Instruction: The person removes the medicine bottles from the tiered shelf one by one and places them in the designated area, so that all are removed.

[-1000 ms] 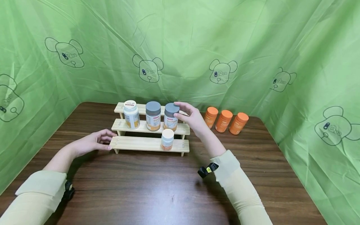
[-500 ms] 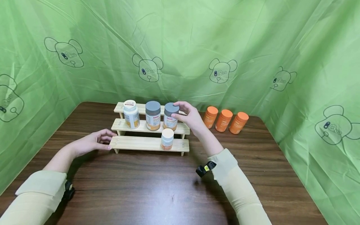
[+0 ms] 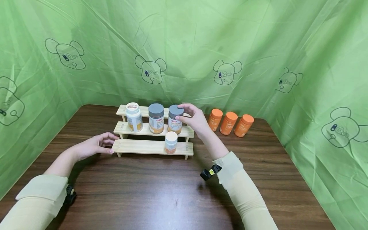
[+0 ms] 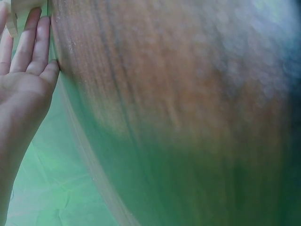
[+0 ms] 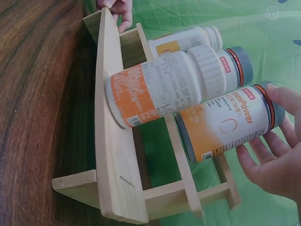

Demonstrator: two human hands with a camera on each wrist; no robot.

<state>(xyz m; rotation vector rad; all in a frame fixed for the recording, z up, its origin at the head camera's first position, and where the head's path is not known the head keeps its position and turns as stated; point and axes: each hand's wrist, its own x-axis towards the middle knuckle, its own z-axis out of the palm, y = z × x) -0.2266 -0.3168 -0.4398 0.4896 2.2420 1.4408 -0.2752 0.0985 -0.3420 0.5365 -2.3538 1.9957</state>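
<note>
A three-step wooden rack (image 3: pixel 143 146) stands on the table. My left hand (image 3: pixel 93 147) holds the left end of its lowest step, thumb at the front corner and fingers behind; in the left wrist view its fingers (image 4: pixel 36 47) reach up to the wood. On the middle step, my right hand (image 3: pixel 196 119) grips the grey lid of the rightmost supplement jar (image 5: pixel 225 125), thumb and fingers on either side. Beside this jar stand a matching grey-lidded jar (image 3: pixel 156 118) and a white bottle (image 3: pixel 134 118). A smaller white-capped bottle (image 3: pixel 171 143) sits on the lowest step, towards the right.
Three orange bottles (image 3: pixel 229 124) stand in a row on the table to the right of the rack. The dark wooden table (image 3: pixel 149 191) extends in front. A green cloth (image 3: pixel 189 38) printed with bear heads hangs behind and at both sides.
My right wrist has shifted slightly left over the last second. The jar in my right hand has moved a touch to the right since half a second ago. My left hand stays put.
</note>
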